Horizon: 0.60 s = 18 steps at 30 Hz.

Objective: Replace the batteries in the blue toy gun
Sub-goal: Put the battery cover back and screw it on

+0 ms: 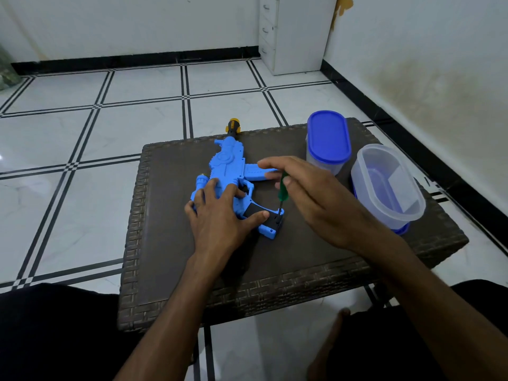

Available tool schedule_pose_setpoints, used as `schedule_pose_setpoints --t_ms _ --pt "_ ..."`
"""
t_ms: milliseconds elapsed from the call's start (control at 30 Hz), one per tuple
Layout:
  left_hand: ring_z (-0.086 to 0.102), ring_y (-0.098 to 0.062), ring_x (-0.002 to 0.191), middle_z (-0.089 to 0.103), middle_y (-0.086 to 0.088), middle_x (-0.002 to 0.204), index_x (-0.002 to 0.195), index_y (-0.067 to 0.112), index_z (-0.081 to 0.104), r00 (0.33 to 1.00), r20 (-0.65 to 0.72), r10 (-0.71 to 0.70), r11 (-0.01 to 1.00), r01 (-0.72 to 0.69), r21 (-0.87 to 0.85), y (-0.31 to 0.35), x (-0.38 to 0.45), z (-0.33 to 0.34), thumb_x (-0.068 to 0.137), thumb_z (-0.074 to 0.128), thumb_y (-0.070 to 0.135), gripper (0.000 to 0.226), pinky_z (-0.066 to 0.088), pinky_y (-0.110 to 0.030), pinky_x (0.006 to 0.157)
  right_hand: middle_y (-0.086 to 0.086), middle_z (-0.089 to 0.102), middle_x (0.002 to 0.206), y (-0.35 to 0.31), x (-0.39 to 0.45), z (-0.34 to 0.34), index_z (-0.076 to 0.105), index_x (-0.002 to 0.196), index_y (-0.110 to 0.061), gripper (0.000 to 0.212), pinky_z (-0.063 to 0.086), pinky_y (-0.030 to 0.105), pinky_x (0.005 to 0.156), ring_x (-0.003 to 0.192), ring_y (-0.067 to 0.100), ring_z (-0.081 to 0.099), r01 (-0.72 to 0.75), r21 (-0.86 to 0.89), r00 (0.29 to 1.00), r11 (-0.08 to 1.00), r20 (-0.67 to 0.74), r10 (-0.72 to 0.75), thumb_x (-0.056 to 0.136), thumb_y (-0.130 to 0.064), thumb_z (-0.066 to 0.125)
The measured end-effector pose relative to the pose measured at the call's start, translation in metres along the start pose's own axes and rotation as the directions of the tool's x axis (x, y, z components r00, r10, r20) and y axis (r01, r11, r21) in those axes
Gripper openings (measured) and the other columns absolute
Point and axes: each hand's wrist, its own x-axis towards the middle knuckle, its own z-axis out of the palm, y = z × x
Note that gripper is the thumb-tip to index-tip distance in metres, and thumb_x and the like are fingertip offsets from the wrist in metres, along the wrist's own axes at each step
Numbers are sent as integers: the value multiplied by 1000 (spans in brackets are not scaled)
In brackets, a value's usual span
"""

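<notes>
The blue toy gun (226,163) lies flat on the dark woven table (178,257), its yellow-and-black muzzle pointing away over the far edge. My left hand (220,215) presses down on the gun's rear, thumb resting on the black grip panel (254,210). My right hand (308,193) pinches a green-handled screwdriver (283,189) held nearly upright, its tip set on the lower end of the black grip panel.
Two translucent plastic containers stand on the table's right side: one closed with a blue lid (328,136), one open (387,185) on its blue lid. A white drawer cabinet (291,31) stands by the far wall. Tiled floor surrounds the table; my knees flank its near edge.
</notes>
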Motion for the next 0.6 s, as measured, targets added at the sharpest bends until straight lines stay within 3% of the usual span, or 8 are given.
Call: schedule_pose_setpoints --t_ms 133,233,333,433,500,600 --pt "16 -26 144 20 -1 156 114 38 54 1000 -1 3 1000 -3 3 0 0 0 68 62 74 60 13 -49 115 -4 68 95 1 -1 -1 60 114 -18 25 54 27 75 89 5 65 12 -50 995 999 -99 -17 92 -6 57" --pt "17 -27 143 21 -1 156 114 38 54 1000 0 -3 1000 3 -1 0 0 0 67 63 74 59 13 -48 115 -5 61 82 7 0 2 65 95 -16 6 46 28 63 72 7 54 57 -230 989 971 -118 -86 89 -19 65" --pt "17 -26 143 20 -1 157 114 38 54 1000 1 3 1000 -3 2 1 0 0 67 62 74 60 13 -47 115 -7 60 96 6 0 5 61 115 -17 24 43 19 74 87 1 51 20 -203 996 979 -82 -38 97 -27 50" --pt "17 -26 144 20 -2 157 114 38 54 1000 1 2 1000 -2 5 0 0 0 68 62 74 60 13 -48 115 -2 59 125 3 -3 3 46 139 -15 39 46 21 96 115 4 55 -22 -27 1000 999 1 22 101 -15 37" --pt "17 -26 143 21 -2 156 114 37 54 1000 -1 -1 1000 1 6 0 0 1 68 62 74 59 13 -48 115 0 62 124 2 -4 2 45 139 -19 40 51 27 92 112 5 60 -43 11 999 999 0 43 101 -9 41" --pt "17 -26 143 20 -1 156 114 38 54 1000 3 0 1000 0 8 0 0 1 67 62 74 60 13 -48 115 -4 68 95 4 -3 4 58 117 -20 24 55 31 72 86 6 66 4 -86 993 996 -120 -14 95 -10 57"
